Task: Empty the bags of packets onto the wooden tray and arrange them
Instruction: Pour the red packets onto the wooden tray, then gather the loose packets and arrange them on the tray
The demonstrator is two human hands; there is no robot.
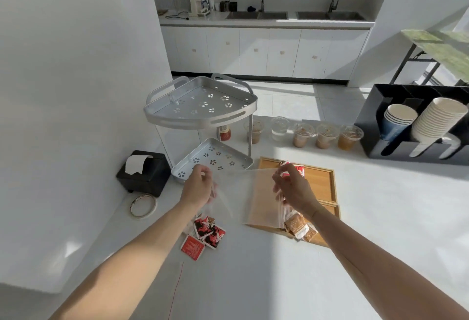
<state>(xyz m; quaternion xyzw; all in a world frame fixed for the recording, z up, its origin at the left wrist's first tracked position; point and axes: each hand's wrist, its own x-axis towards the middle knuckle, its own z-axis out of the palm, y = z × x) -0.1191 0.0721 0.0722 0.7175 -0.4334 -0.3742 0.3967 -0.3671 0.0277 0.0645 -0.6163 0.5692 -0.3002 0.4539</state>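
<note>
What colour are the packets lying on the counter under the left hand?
Red with black and white markings, seen in the head view: packets below the left hand.

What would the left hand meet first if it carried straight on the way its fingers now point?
Probably the lower shelf of the metal corner rack, just beyond the left hand; depth is unclear from one view.

You have two hands in view, left hand (196, 187) and right hand (291, 190), holding one clear bag (256, 192). One wooden tray (322, 180) lies on the counter. Five lidded drink cups (327, 135) line the counter's far edge. Two stacks of paper cups (436, 119) stand at its far right corner.
</note>
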